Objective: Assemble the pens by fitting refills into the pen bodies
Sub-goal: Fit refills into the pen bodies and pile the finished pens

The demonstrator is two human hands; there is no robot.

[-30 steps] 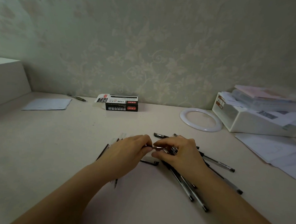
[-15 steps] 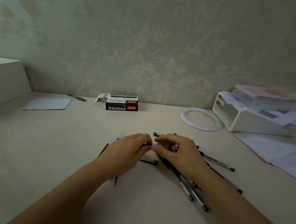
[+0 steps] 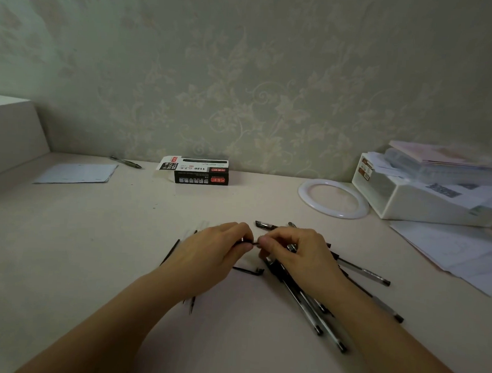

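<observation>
My left hand (image 3: 210, 253) and my right hand (image 3: 298, 254) meet fingertip to fingertip over the middle of the table. The left fingers grip a dark pen body (image 3: 243, 242), mostly hidden in the hand. My right thumb and fingers pinch a small part (image 3: 256, 244) at its end. Under and to the right of my right hand lies a pile of several pens (image 3: 312, 304) with black caps. Thin dark refills (image 3: 170, 252) lie under and left of my left hand. A loose black clip piece (image 3: 249, 270) rests on the table between the wrists.
A black pen box (image 3: 201, 173) stands by the wall. A lone pen (image 3: 126, 162) and a sheet of paper (image 3: 77, 173) lie at the back left. A white ring (image 3: 334, 198), a white storage box (image 3: 426, 201) with stacked papers, and loose sheets (image 3: 458, 254) fill the right side.
Both hands stay together at the same spot. My right fingers have shifted slightly around the small part at the pen's end.
</observation>
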